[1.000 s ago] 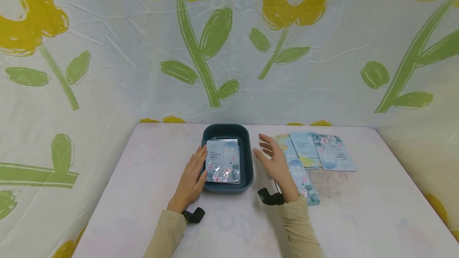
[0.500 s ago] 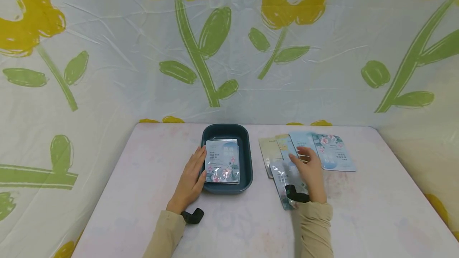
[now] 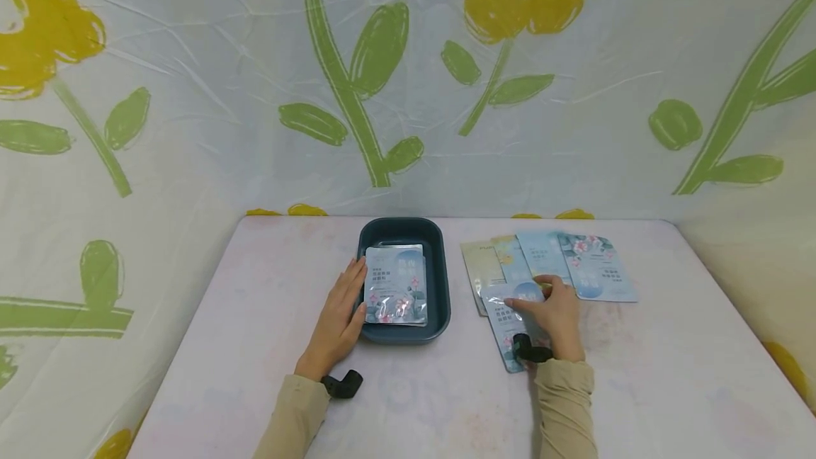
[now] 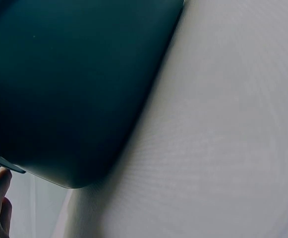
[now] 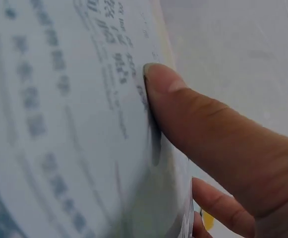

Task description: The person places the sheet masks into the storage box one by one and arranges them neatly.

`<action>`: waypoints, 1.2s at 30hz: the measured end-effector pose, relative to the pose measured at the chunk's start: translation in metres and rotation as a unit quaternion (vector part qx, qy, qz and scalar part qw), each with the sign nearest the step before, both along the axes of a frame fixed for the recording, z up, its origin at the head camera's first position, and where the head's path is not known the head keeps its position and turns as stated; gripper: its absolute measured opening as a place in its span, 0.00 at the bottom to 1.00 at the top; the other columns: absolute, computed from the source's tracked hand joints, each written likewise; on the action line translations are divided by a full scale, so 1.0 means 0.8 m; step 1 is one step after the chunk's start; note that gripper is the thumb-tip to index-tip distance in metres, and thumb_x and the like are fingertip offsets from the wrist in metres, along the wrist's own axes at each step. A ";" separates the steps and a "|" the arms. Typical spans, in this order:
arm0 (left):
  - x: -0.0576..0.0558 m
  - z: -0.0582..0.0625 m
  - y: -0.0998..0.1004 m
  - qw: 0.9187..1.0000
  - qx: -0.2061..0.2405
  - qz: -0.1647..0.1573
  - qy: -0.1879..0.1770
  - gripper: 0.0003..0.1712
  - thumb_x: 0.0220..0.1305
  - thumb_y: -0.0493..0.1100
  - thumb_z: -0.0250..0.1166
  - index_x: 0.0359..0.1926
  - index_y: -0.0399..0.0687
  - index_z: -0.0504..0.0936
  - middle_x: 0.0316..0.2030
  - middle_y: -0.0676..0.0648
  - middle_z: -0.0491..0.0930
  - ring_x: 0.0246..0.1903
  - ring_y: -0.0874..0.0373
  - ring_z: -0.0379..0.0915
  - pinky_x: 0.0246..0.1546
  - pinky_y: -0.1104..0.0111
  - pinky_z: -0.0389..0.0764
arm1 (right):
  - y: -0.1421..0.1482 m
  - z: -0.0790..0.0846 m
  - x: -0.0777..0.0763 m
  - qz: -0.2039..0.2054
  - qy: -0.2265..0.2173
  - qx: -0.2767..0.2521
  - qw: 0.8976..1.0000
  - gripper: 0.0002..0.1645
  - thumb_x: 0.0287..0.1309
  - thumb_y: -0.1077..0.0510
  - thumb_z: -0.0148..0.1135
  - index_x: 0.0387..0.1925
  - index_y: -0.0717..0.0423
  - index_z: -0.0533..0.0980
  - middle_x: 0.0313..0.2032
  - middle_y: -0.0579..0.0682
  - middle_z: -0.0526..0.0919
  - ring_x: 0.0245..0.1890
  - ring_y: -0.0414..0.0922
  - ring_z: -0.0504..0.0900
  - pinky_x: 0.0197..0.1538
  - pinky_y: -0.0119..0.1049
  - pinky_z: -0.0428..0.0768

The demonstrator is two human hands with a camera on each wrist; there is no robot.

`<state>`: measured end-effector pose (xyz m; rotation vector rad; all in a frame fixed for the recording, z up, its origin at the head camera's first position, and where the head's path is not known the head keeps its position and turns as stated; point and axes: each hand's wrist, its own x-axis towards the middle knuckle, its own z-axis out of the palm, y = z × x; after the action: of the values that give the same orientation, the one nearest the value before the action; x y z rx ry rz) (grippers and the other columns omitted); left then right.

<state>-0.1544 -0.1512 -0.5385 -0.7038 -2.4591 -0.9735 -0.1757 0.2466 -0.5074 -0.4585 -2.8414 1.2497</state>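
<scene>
My left hand [image 3: 336,319] lies along the left side of a dark teal tray [image 3: 440,282], fingers straight against its rim. In the left wrist view, fingertips [image 4: 1,186] show under the tray's edge. A pale blue sheet mask packet [image 3: 395,285] with pink flowers lies on top of another in the tray. To the right, my right hand [image 3: 559,312] pinches a similar floral sheet mask packet [image 3: 500,317] at the front of a loose group. The right wrist view shows the thumb [image 5: 198,116] on the packet's printed face, other fingers beyond its edge.
Behind the front packet lie overlapping ones: a beige packet [image 3: 479,266], a yellow-patterned packet [image 3: 510,255], a light blue packet [image 3: 540,250] and a floral packet [image 3: 599,271]. The white table [image 3: 433,402] ends at a flower-printed backdrop [image 3: 242,126]. Each wrist wears a black camera.
My right hand has moved right from beside the tray to the loose packets, then lowered with its thumb onto the front packet. The left hand and tray stay in place.
</scene>
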 end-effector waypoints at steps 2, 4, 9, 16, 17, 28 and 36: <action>0.000 0.000 0.000 1.000 -0.001 0.001 -0.002 0.36 0.68 0.39 0.52 0.75 0.36 0.56 0.77 0.45 0.51 0.76 0.47 0.43 0.71 0.44 0.51 | 0.002 0.000 -0.001 -0.001 -0.010 -0.014 1.000 0.49 0.45 0.49 0.79 0.63 0.66 0.67 0.52 0.69 0.69 0.48 0.60 0.66 0.52 0.54 0.71; -0.001 -0.001 0.001 1.000 -0.001 0.002 -0.003 0.36 0.69 0.39 0.52 0.75 0.36 0.56 0.77 0.45 0.51 0.76 0.47 0.43 0.70 0.43 0.51 | 0.004 0.002 0.000 0.000 -0.018 -0.030 0.999 0.49 0.46 0.49 0.79 0.64 0.65 0.66 0.52 0.68 0.68 0.48 0.60 0.66 0.50 0.52 0.71; -0.002 -0.002 0.000 1.000 0.005 -0.002 0.002 0.35 0.69 0.40 0.49 0.76 0.37 0.55 0.77 0.44 0.52 0.76 0.45 0.44 0.70 0.43 0.51 | 0.011 0.006 0.004 0.002 -0.018 -0.035 0.999 0.47 0.49 0.49 0.77 0.64 0.68 0.68 0.50 0.66 0.72 0.45 0.56 0.69 0.43 0.45 0.73; -0.002 -0.003 -0.001 1.000 0.008 -0.006 0.005 0.35 0.70 0.42 0.48 0.76 0.37 0.55 0.76 0.43 0.52 0.75 0.44 0.44 0.71 0.44 0.50 | 0.018 0.007 0.007 0.005 0.015 -0.078 0.997 0.40 0.50 0.52 0.77 0.60 0.69 0.72 0.40 0.58 0.79 0.31 0.42 0.72 0.28 0.30 0.73; -0.002 -0.003 -0.001 1.000 0.007 -0.006 0.005 0.35 0.70 0.42 0.47 0.76 0.37 0.55 0.76 0.43 0.52 0.75 0.45 0.44 0.71 0.44 0.50 | 0.019 0.006 0.008 0.002 0.024 -0.093 0.995 0.39 0.51 0.53 0.76 0.60 0.68 0.73 0.39 0.56 0.78 0.29 0.41 0.71 0.26 0.29 0.73; -0.002 -0.003 -0.001 1.000 0.008 -0.006 0.000 0.35 0.70 0.42 0.48 0.76 0.39 0.55 0.77 0.44 0.52 0.76 0.46 0.43 0.70 0.43 0.51 | 0.019 -0.005 0.010 0.016 0.082 -0.126 0.989 0.32 0.56 0.51 0.73 0.58 0.63 0.74 0.41 0.55 0.77 0.23 0.36 0.74 0.23 0.30 0.78; -0.003 -0.005 -0.002 1.000 0.007 -0.004 0.001 0.35 0.70 0.42 0.48 0.76 0.38 0.56 0.77 0.45 0.52 0.76 0.46 0.43 0.70 0.43 0.51 | 0.016 -0.006 0.010 0.093 0.103 -0.171 0.976 0.21 0.62 0.62 0.65 0.56 0.61 0.76 0.44 0.62 0.80 0.24 0.40 0.78 0.26 0.32 0.79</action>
<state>-0.1566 -0.1525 -0.5422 -0.7104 -2.4466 -0.9923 -0.1676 0.2593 -0.5126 -0.0544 -2.5510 1.7184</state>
